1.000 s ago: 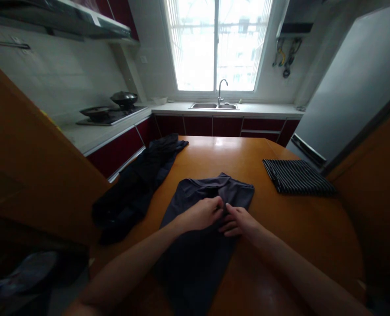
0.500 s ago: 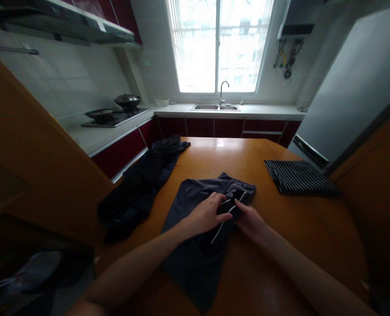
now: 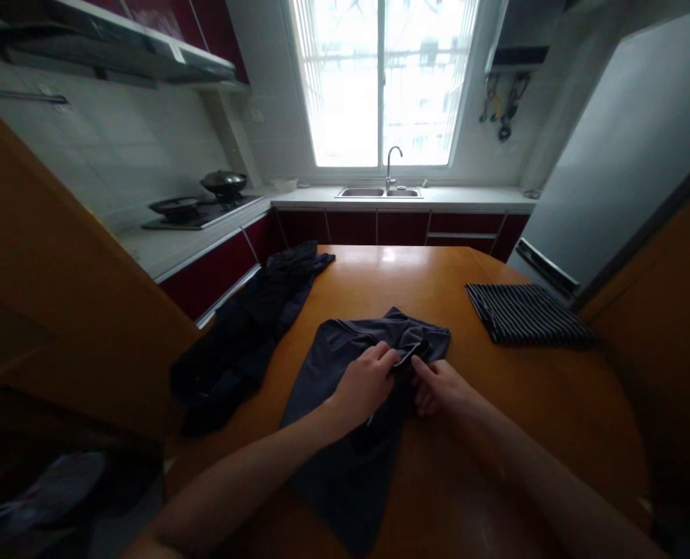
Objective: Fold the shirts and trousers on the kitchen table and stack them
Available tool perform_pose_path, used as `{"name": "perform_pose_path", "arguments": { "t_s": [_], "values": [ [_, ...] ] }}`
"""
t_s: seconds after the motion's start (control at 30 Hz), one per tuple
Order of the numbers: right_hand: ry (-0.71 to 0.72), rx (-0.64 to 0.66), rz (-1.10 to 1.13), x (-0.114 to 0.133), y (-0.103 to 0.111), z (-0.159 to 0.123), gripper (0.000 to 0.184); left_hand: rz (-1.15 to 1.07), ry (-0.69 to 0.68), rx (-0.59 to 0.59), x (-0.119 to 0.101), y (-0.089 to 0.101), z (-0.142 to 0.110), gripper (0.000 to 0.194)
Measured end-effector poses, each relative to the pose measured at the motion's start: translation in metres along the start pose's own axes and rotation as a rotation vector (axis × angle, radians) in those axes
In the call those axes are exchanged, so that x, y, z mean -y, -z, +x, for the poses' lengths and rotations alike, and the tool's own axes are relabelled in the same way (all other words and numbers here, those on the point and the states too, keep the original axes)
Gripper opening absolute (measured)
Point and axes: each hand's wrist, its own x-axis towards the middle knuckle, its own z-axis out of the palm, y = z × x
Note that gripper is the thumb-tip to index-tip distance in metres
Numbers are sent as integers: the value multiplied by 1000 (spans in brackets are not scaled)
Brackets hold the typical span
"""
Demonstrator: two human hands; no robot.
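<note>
A dark grey garment lies spread and partly rumpled on the wooden table in front of me. My left hand is closed on a black, white-edged part of it. From the other side, my right hand pinches the same black part between thumb and fingers. Most of that black part is hidden by my fingers, and I cannot tell what kind of garment it is. A short bit of white edging shows below my left hand.
Dark clothes lie heaped along the left of the table. To the right is a folded black-and-white striped cloth. Beyond the table are a counter with a sink, a stove with pans, and a fridge.
The black, white-edged part has been turned and bunched, so less of it shows. My right hand has curled its fingers more and rolled over. The garment otherwise stays in place.
</note>
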Motion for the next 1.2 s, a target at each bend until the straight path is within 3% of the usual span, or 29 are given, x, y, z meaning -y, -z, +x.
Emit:
{"name": "perform_pose_path", "arguments": {
  "t_s": [0.17, 0.33, 0.4, 0.5, 0.57, 0.63, 0.77, 0.93, 1.0, 1.07, 1.13, 1.2],
  "values": [
    [114, -163, 141, 7, -2, -5, 26, -249, -177, 84, -13, -13, -7, 23],
    [216, -120, 453, 11, -6, -12, 12, -210, -8, 25, -29, 9, -15, 12],
    [238, -80, 587, 13, -9, -15, 12, -253, 77, 201, -34, 17, -23, 26],
    [270, -67, 720, 13, -18, -18, 17, -565, 186, 625, -39, 11, -39, 30],
    [298, -61, 769, 12, -23, -20, 20, -884, 311, 709, -40, -4, -48, 45],
    [315, -42, 791, 9, -27, -22, 20, -1197, 472, 543, -39, -21, -52, 64],
    [337, -28, 641, 2, -30, -22, 29, -1632, 762, 58, -37, -39, -46, 45],
    [310, -42, 359, -7, -24, -15, 36, -1972, 1106, -133, -35, -40, -36, 49],
    [254, 13, 218, -7, -16, -11, 34, -1926, 1116, -207, -34, -45, -39, 45],
    [236, -22, -4, -2, -4, -8, 29, -1792, 1034, -254, -35, -52, -46, 41],
    [383, -230, -245, 4, 10, -8, 24, -1642, 903, -248, -37, -55, -54, 41],
    [659, -424, -450, 11, 22, -11, 35, -1506, 787, -237, -41, -52, -60, 49]
  ]
}}
